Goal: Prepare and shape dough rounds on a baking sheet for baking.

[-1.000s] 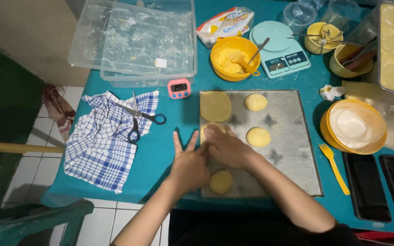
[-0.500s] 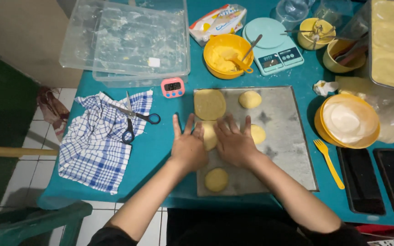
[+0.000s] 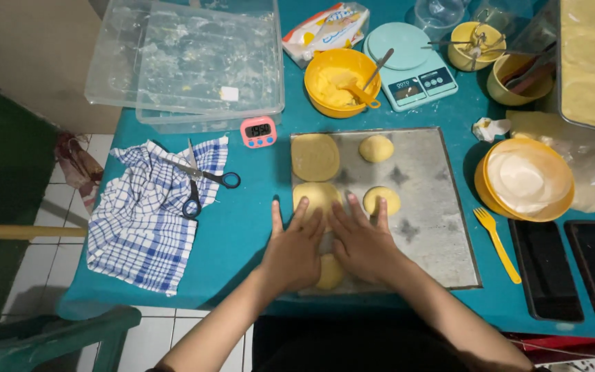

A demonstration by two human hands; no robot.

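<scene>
My left hand (image 3: 296, 246) and my right hand (image 3: 361, 241) lie flat side by side, fingers spread, on the near left part of a grey metal sheet (image 3: 428, 207). Both press down on a pale yellow dough piece (image 3: 318, 195), whose far edge shows beyond the fingertips. Another dough ball (image 3: 330, 273) peeks out under my palms. A flattened round (image 3: 315, 156) lies at the sheet's far left, a ball (image 3: 376, 148) beside it, and one more ball (image 3: 382, 199) sits just ahead of my right fingers.
A checked cloth (image 3: 149, 220) with scissors (image 3: 197, 180) lies left. Behind are a pink timer (image 3: 258, 131), clear plastic boxes (image 3: 187, 58), an orange bowl with spoon (image 3: 342, 81) and a scale (image 3: 411, 65). Right: a covered orange bowl (image 3: 525, 179), yellow fork (image 3: 496, 234), dark moulds (image 3: 573, 269).
Both hands slid back toward me from the middle dough piece, now flatter, and cover the near dough ball. The camera view shifted slightly.
</scene>
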